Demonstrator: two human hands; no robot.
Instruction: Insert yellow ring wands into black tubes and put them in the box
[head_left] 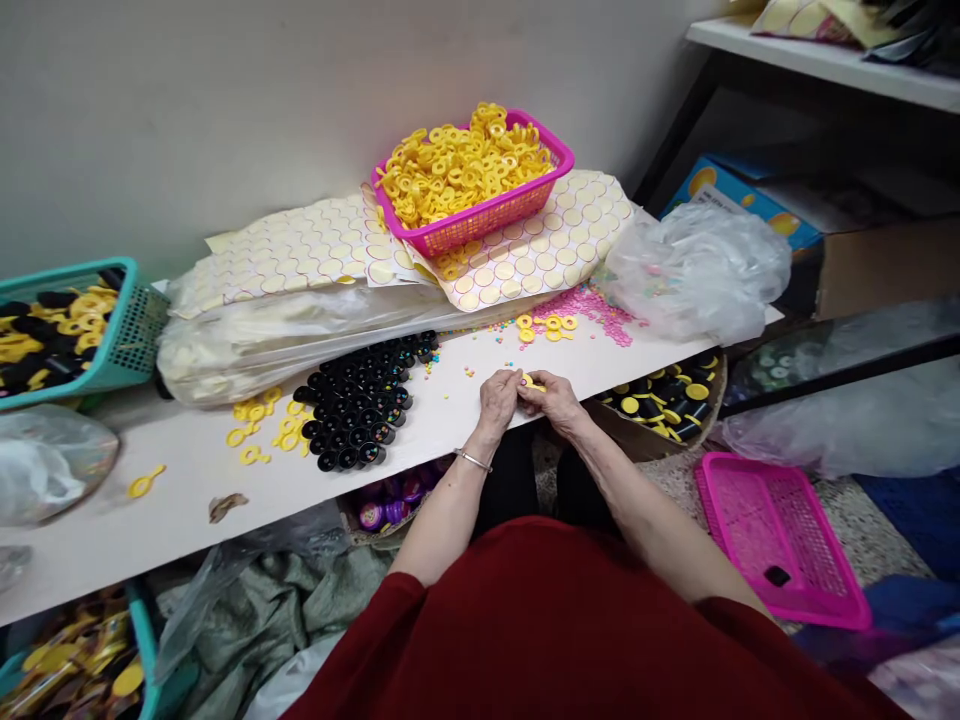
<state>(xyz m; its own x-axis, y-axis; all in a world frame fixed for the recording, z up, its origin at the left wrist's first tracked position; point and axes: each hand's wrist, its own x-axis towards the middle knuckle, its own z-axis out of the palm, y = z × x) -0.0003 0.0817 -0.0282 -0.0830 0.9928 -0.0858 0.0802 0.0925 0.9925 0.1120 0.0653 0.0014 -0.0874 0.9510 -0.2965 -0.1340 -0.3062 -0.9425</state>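
Note:
My left hand [498, 397] and my right hand [553, 395] meet at the front edge of a white table [187, 490]. Both pinch a small yellow plastic ring piece [531, 381] between their fingertips. Just left of my hands stands a block of several small black cylinders [361, 400] packed upright. Loose yellow ring pieces [546, 326] and pink beads [592, 308] lie beyond my hands. A pink basket [480, 218] heaped with yellow rings sits on sticker sheets [555, 245] at the back.
A teal basket [127, 335] of black and yellow parts stands at far left. More yellow rings [262, 425] lie left of the cylinders. A crumpled clear bag [697, 270] sits at the right. An empty pink basket [780, 540] lies on the floor; a box of finished black-yellow pieces [667, 400] is under the table.

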